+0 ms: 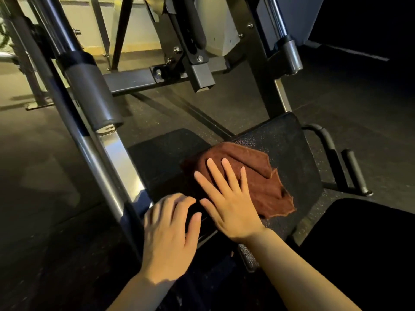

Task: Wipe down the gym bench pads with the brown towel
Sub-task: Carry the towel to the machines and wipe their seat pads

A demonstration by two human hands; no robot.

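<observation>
We pressed our right hand (229,205) flat on the brown towel (253,178), fingers (214,169) spread wide, the towel lying crumpled on the black bench pad (292,149). Our left hand (168,232) rested beside it at the pad's near edge, fingers loosely bent, holding nothing.

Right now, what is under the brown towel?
The brown towel lies on a black textured bench pad, pressed flat by the right hand. The pad surface beneath the cloth is covered, so its state there cannot be seen.
</observation>
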